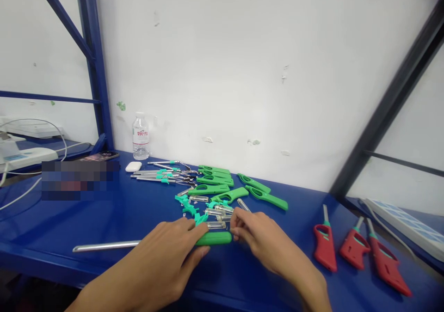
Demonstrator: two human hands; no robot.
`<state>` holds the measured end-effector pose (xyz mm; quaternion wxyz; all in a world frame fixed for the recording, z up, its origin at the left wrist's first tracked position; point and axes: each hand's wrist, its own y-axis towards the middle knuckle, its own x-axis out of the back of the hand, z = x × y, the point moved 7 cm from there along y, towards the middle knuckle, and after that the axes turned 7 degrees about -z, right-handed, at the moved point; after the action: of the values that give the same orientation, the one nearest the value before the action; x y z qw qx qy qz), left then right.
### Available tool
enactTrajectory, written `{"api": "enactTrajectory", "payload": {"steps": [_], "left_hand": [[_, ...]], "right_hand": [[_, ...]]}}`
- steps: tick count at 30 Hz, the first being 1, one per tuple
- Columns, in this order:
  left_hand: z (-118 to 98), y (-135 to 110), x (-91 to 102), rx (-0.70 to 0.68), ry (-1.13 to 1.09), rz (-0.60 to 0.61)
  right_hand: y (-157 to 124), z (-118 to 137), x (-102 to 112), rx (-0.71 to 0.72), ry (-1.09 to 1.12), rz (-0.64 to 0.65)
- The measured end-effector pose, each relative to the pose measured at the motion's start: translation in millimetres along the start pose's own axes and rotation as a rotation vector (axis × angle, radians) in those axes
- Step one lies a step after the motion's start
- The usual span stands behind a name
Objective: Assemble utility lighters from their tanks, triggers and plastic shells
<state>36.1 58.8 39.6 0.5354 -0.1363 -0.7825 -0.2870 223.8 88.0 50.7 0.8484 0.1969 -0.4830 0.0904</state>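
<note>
My left hand (164, 256) is closed around a green gas lighter (219, 238), whose long metal barrel points left over the blue table. My right hand (265, 238) is at the lighter's handle end, its fingers pinched together; whatever they hold is hidden. Just beyond my hands lie several clear fuel tanks (215, 225) and teal plastic trigger pieces (189, 208). Farther back are several green handle shells (231, 195). To their left, metal barrels (152, 179) with teal pieces and dark wires lie in a bunch.
Several red gas lighters (325, 249) lie at the right on the blue table (274, 284). A water bottle (140, 138), a white case (133, 166) and a phone (100, 156) are at the back left. White cables and a power strip (31, 158) lie at far left; blue posts flank the wall.
</note>
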Motion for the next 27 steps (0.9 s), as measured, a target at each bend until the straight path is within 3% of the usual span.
{"api": "enactTrajectory", "payload": {"steps": [10, 17, 27], "left_hand": [[1, 8, 4.4, 0.005, 0.124, -0.002], [1, 12, 5.1, 0.034, 0.165, 0.011], [2, 10, 4.9, 0.020, 0.040, -0.032]], "right_hand": [[4, 12, 18, 0.047, 0.135, -0.188], [-1, 29, 22, 0.132, 0.238, -0.165], [1, 30, 21, 0.154, 0.289, -0.159]]}}
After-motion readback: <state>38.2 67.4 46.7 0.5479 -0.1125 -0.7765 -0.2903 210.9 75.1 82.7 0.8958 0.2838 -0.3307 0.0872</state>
